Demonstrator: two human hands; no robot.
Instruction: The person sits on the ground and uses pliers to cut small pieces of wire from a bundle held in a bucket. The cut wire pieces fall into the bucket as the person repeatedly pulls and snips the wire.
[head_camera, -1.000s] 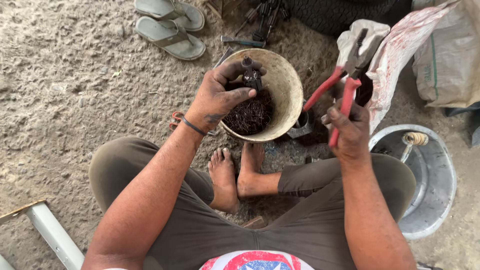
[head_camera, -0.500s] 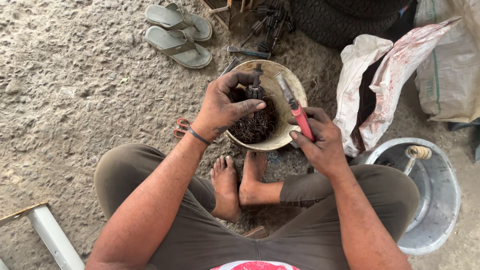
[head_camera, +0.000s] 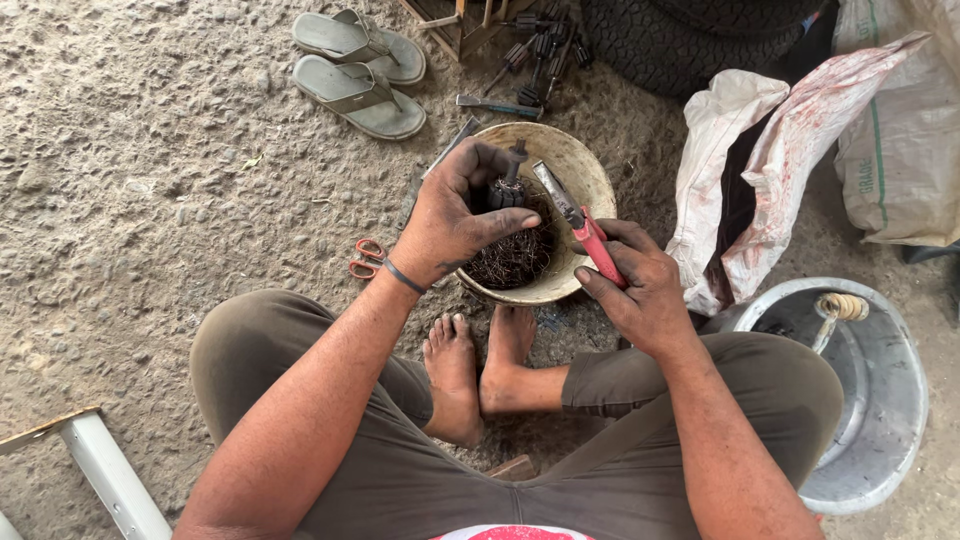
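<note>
ground (head_camera: 150, 200) gritty | sandals (head_camera: 358, 70) | bowl (head_camera: 590, 175) | scissors (head_camera: 366, 258) | basin (head_camera: 880, 400)

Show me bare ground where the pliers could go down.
Free: the gravel left of the bowl, below the sandals. Crowded: above the bowl with loose tools, and right of it, sacks and a metal basin.

Lower part of the motor core (head_camera: 507, 185) hidden inside the left hand (head_camera: 455, 215). Red plier handles (head_camera: 600, 250) mostly buried in the right hand (head_camera: 640, 290). Scissors (head_camera: 367, 258) half covered by the wrist. Tyre (head_camera: 700, 35) and sack (head_camera: 900, 130) cut off by the edge.
</note>
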